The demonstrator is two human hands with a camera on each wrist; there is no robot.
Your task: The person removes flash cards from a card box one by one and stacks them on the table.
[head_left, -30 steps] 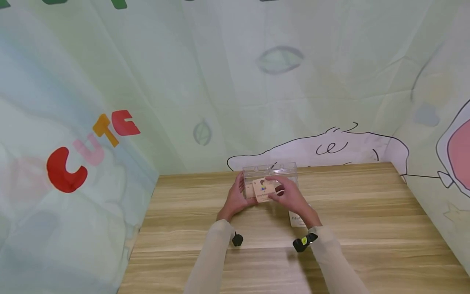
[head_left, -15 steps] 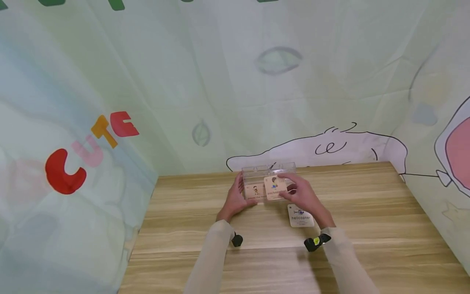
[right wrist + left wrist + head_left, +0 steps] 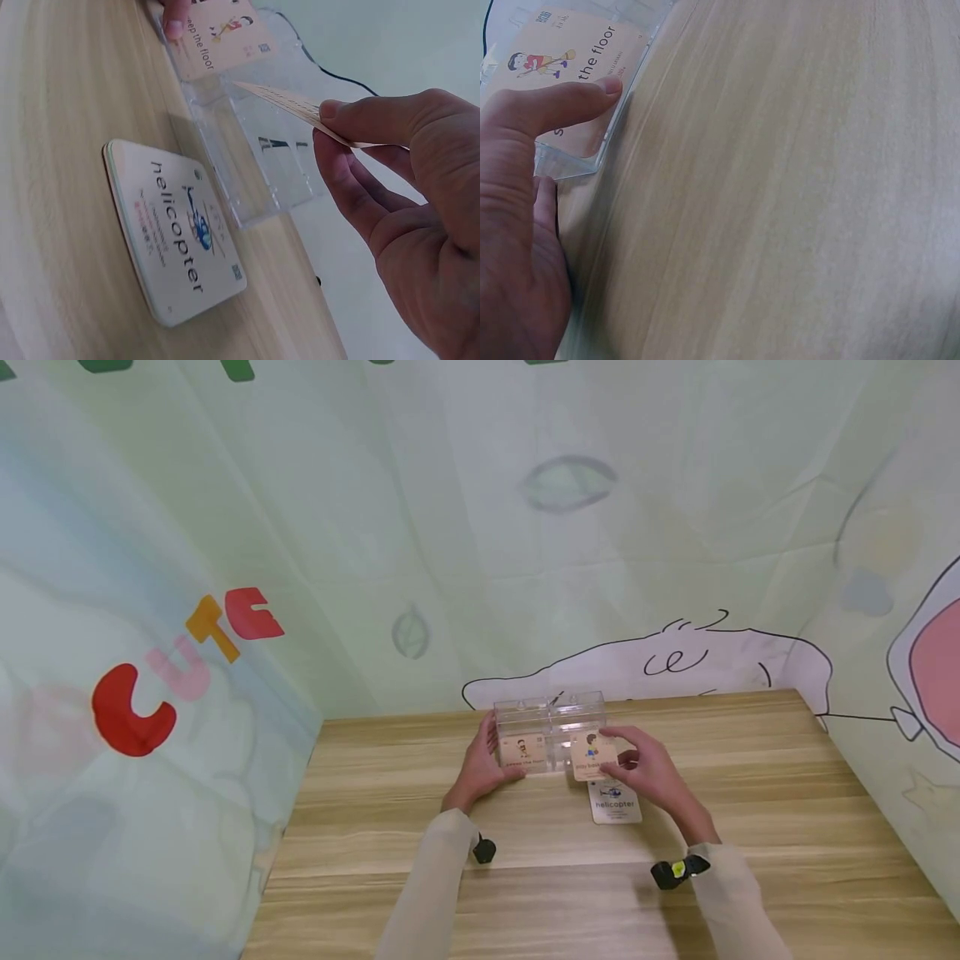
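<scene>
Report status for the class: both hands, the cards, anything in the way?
Left hand grips clear box, floor card in its left half. Right hand pinches basketball card, apart from box. Helicopter cards lie in front; no obstruction seen.

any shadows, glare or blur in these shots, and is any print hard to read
Head view: soft shadow on the table beside the right sleeve, floor-sweeping card lettering blurred; left wrist view: pale sheen toward the right, shadow along the clear box; right wrist view: helicopter card title readable, held card too edge-on to read.
</scene>
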